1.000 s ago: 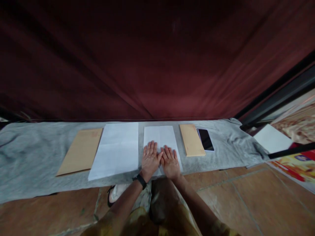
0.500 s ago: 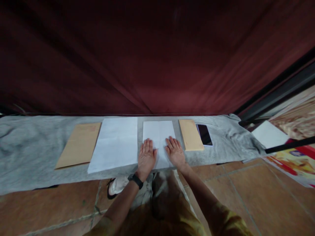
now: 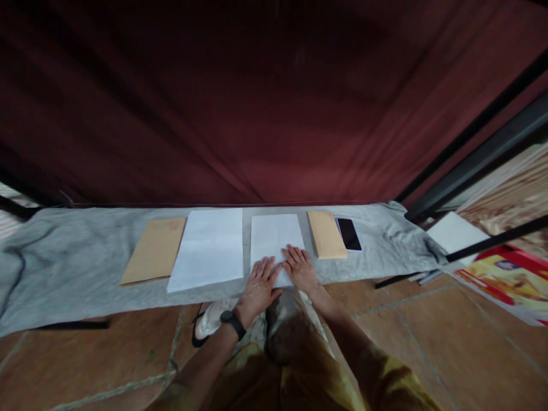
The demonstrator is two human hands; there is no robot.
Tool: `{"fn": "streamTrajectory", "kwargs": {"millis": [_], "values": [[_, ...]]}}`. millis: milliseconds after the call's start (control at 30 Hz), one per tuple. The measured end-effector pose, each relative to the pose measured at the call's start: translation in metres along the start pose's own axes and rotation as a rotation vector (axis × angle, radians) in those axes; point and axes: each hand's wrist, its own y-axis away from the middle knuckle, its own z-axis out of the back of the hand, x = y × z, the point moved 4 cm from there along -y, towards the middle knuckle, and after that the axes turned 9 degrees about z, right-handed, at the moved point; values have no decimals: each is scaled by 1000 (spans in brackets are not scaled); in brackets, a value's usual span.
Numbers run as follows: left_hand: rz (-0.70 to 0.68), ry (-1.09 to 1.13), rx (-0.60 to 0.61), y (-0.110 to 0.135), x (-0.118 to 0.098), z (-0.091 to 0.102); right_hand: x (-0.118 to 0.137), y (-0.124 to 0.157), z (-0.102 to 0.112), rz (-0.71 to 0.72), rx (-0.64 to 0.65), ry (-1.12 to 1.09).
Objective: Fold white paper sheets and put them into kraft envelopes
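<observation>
A white sheet of paper with a faint crease lies in front of me on the grey cloth. My left hand rests on its near left part, fingers spread and pointing away from me; a black watch is on that wrist. On the near right part lies my right hand, flat with its fingers stretched. The fingertips of both hands are close together near the sheet's middle, and the hands cover its near edge. Larger white paper lies to the left, and a tan envelope lies to the right.
Farther left is a larger brown envelope. A dark-screened phone touches the right of the tan envelope. The grey cloth covers the narrow bench. Behind it hangs a dark red curtain. Black metal bars stand at the right.
Both hands have slid toward me along the sheet, the left one also turning inward so the fingertips come closer together. The view has shifted slightly.
</observation>
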Motion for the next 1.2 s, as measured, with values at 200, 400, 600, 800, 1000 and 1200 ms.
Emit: {"fn": "streamTrajectory", "kwargs": {"millis": [200,400,600,800,1000,1200], "values": [[-6,-43,-16,10,7,-5,-8,9,1,20,-32,-13],[0,-90,-21,22,16,-1,-24,40,11,39,-32,-12],[-36,-82,27,18,-9,-10,8,49,8,156,-34,-62],[-62,-54,47,20,-9,-11,13,59,2,235,0,-80],[-20,-48,25,46,29,0,-14,76,12,246,-2,-121],[46,-13,71,40,32,7,-31,80,18,264,2,-207]]}}
